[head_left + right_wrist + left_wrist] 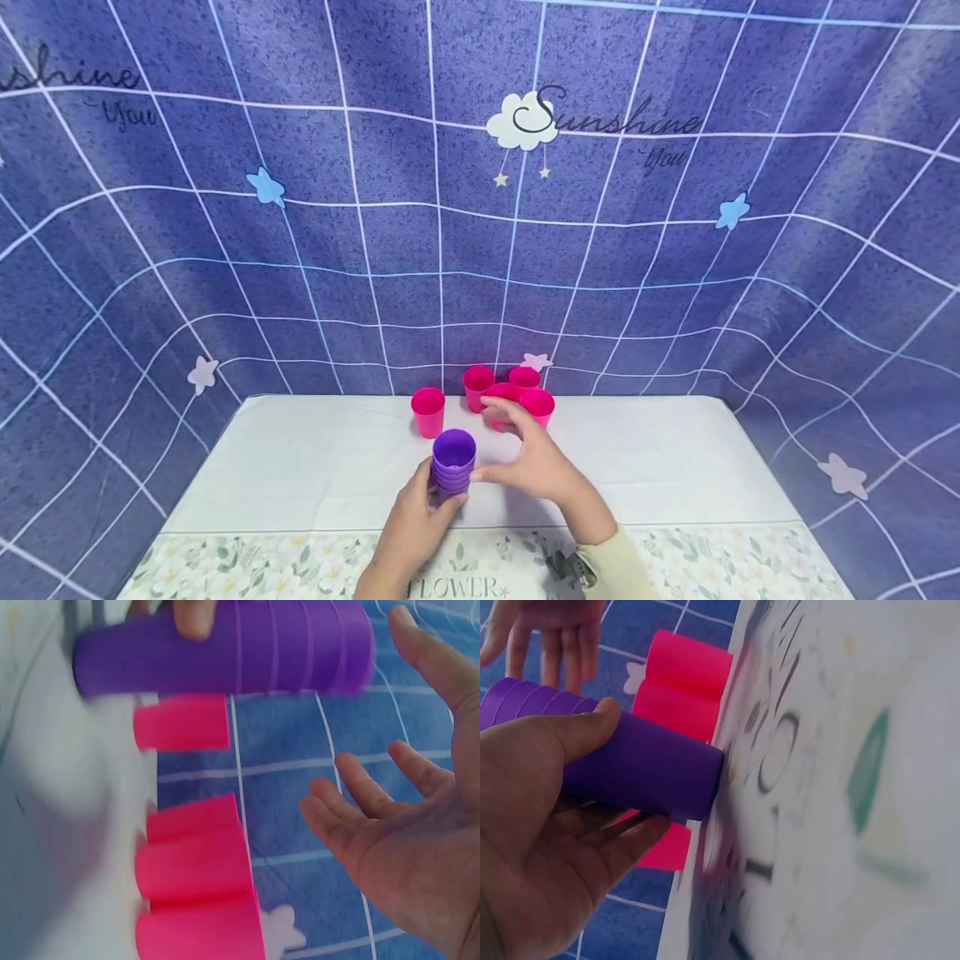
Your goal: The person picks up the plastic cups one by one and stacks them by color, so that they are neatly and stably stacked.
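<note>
In the head view, bright, even lighting is noted; a soft, faint shadow is cast on the white tabletop [315, 467] below the right hand [543, 462]. Grid lines on the backdrop [390, 250] are bowed at both hands' outer sides. In the dimmer left wrist view, the left hand [547, 825] is shaded and the floral cloth [870, 780] beyond it blurred. In the right wrist view, the purple cups [300, 649] near the right hand are smeared.
</note>
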Motion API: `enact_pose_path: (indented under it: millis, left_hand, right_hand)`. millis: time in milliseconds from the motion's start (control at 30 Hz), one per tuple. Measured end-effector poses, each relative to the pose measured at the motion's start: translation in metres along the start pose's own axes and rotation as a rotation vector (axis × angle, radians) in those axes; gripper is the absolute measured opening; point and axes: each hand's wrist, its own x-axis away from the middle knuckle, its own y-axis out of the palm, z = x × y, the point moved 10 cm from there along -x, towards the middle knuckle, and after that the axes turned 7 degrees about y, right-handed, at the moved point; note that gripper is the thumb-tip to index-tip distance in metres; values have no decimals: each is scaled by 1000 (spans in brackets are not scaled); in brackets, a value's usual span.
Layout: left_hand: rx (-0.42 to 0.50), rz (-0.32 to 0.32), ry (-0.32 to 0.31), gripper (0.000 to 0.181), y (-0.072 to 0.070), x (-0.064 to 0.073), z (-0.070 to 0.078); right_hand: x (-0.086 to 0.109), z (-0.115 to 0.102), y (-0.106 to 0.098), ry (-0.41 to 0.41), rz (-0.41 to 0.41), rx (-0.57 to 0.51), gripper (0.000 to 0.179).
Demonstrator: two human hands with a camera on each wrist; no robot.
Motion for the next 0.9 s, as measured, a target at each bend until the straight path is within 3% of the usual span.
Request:
enact_pose_path:
  millis: [167,300,533,667,900]
  left_hand:
    - [-26,14,-56,77,-13,-1,-8]
    - [-40,29,-84,77,-22,-1,-14]
    - [-34,40,-107,80,-34,-1,-25]
    - [-17,62,-111,80,-39,-1,-30]
    - [29,92,-121,77,-47,0,-30]
  right_hand:
    - [-2,15,-29,24,74,56,94]
    - [-5,30,-54,32,220,47,82]
    - [-5,65,-83,167,453,49,69]
    - [-7,86,-84,240,472,72,74]
    - [-11,117,-71,378,409,-6,87]
